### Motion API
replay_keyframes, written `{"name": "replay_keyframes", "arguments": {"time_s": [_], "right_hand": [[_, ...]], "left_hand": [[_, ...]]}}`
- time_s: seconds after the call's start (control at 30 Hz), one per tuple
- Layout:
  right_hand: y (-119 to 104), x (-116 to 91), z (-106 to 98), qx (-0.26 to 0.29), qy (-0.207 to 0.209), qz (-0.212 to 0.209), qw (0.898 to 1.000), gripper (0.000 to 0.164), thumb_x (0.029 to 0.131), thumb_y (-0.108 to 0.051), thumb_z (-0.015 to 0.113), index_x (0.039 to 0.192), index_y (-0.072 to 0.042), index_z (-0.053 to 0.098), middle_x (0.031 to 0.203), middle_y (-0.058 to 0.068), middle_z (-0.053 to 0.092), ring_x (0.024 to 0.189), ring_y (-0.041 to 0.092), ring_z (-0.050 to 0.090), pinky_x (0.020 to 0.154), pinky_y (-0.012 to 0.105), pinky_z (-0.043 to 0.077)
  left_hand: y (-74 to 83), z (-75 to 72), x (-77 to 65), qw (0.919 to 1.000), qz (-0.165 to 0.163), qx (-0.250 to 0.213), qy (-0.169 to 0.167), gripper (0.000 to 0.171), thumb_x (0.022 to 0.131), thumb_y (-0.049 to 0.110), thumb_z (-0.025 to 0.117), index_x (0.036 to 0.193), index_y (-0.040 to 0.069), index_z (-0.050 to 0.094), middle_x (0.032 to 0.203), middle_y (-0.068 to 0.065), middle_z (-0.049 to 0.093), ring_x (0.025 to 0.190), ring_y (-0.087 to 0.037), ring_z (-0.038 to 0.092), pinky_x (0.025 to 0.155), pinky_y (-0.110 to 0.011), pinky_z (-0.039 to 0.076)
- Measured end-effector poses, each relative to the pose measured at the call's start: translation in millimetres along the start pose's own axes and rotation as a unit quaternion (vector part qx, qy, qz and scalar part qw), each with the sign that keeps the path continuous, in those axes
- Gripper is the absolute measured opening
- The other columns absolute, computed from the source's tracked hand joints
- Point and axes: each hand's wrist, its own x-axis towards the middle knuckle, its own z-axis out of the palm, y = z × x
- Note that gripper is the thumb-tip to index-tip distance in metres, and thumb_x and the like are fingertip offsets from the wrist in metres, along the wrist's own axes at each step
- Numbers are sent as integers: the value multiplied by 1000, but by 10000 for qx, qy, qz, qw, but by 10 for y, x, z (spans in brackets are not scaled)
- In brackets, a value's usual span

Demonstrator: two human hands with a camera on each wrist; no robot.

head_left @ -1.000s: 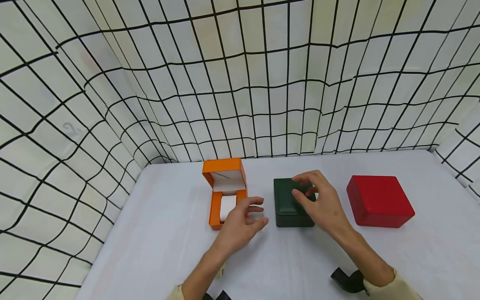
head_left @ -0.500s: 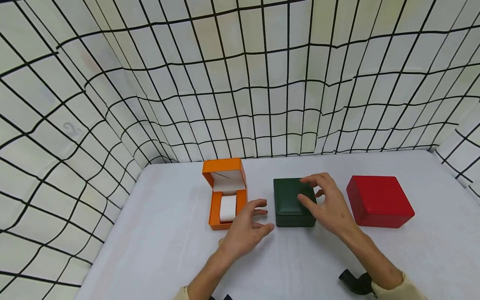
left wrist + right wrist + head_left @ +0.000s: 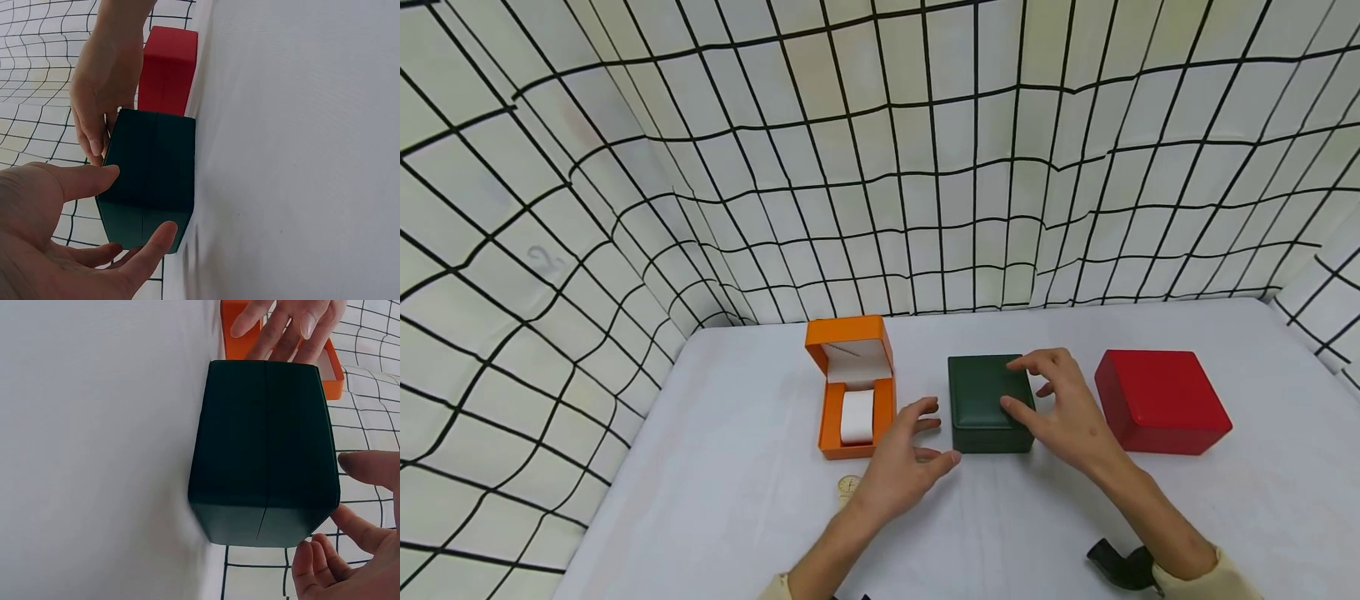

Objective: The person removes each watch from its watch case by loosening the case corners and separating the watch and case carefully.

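Note:
A closed dark green box [image 3: 987, 393] sits between my two hands on the white cloth. My left hand [image 3: 901, 467] hovers at its left side, thumb and fingers spread and relaxed. My right hand [image 3: 1066, 412] is at the box's right side, with thumb and index finger apart near the lid's edge. In the right wrist view its fingertips [image 3: 351, 522] come close to the box; whether they touch is unclear. An open orange watch box [image 3: 832, 421] with a white cushion [image 3: 857, 417] stands left of my left hand. A small gold-coloured watch [image 3: 848, 486] lies partly hidden behind that hand.
A closed red box [image 3: 1161, 400] stands right of the green box, near my right forearm. White cloth walls with black netting [image 3: 925, 167] rise behind and to the sides of the table [image 3: 722, 467]. A black curved piece [image 3: 1123, 567] is at my right sleeve.
My left hand has moved right, closer to the green box, uncovering the cushion and the watch face. My right hand has drifted slightly right across the lid. The boxes have stayed put.

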Motion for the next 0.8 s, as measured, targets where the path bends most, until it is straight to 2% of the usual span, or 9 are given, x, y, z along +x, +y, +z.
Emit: {"name": "replay_keyframes", "arguments": {"time_s": [0.2,0.5,0.8], "right_hand": [[31,-7,13,-36,-67,-16,10000,50,85,-16,84,131,-9,64,138,18,50,117,36,56,87,51,58],[78,-9,-5,23,-238,-52,9997,54,88,-20,82,135,-7,61,147,20,45,132,37,48,95,59,58],[154,-6,-13,417,-850,21,9955,73,86,-27,83,148,-10,47,164,21,30,145,44,38,106,66,50]], "left_hand": [[-9,36,10,9999,-41,102,24,77,94,19,79,158,5,38,161,-16,44,125,-36,66,94,-40,62],[-32,79,28,10000,-51,72,38,78,94,18,78,158,6,36,162,-16,42,133,-35,61,97,-41,61],[-45,122,51,10000,-40,3,51,78,94,17,77,158,4,35,161,-18,43,135,-36,60,97,-40,61]]}}
